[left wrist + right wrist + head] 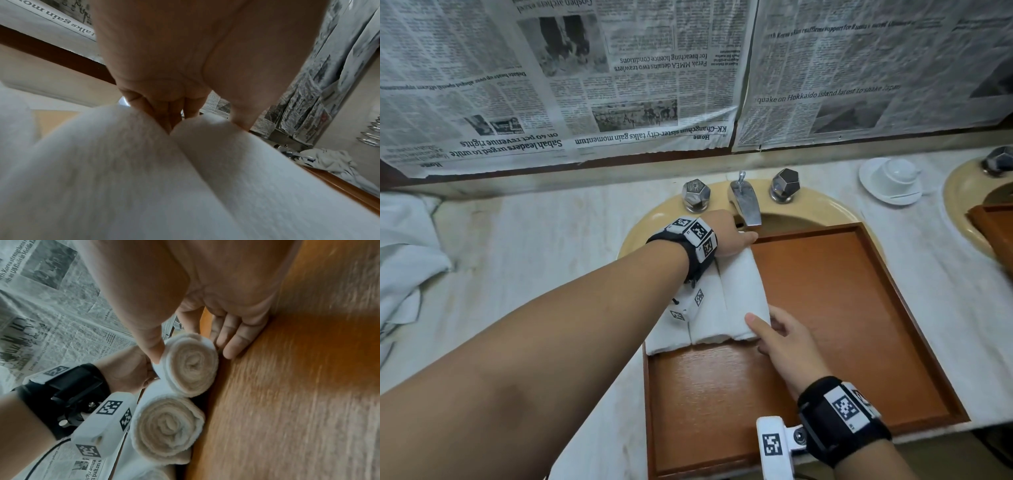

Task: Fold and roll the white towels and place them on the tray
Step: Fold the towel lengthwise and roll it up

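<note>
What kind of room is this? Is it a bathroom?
Most likely a bathroom, maybe in a hotel: a sink with a metal faucet set in a long counter, and rolled white towels on a wooden tray.

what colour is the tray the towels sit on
Reddish-brown wood grain; the tray shows best in the head view.

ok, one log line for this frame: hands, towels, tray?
left hand: holds far end of newest rolled towel | right hand: holds near end | three rolls side by side at tray left edge
</note>
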The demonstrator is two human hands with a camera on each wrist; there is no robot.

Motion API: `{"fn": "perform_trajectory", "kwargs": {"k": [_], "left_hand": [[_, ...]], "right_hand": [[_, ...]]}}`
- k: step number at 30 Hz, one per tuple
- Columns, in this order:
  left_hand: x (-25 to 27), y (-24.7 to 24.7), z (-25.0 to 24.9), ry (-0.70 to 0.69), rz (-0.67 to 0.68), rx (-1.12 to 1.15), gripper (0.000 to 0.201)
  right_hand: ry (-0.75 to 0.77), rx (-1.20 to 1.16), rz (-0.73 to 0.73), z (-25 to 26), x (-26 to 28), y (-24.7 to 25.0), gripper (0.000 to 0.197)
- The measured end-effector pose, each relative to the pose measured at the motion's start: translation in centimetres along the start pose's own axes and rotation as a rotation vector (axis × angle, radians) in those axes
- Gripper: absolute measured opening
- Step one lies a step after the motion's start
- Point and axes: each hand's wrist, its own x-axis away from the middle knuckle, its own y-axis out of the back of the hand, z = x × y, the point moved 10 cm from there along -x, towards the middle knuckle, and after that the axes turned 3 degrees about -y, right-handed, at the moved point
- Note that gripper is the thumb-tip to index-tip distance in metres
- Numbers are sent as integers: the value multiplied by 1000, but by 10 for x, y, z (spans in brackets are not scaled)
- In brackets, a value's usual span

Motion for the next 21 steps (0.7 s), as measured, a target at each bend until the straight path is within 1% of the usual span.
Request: {"fn": "perform_trajectory", "kwargs": {"k": [3, 6, 9, 16, 21], "left_hand": [[2, 1, 1, -7, -17, -57, 55], [2, -4, 5, -21, -19, -109, 60], [0, -5, 10, -11, -31, -97, 58], [-4, -4, 20, 55, -46, -99, 57], [-5, -2, 19, 56, -31, -131, 58]], "right_hand": [[-6, 13, 6, 1, 0, -1, 28], [-4, -24, -39, 2, -1, 2, 33], [4, -31, -62, 5, -1, 5, 40], [-7, -45, -20, 7, -4, 3, 36], [6, -1, -15, 11, -1, 2, 43]]}}
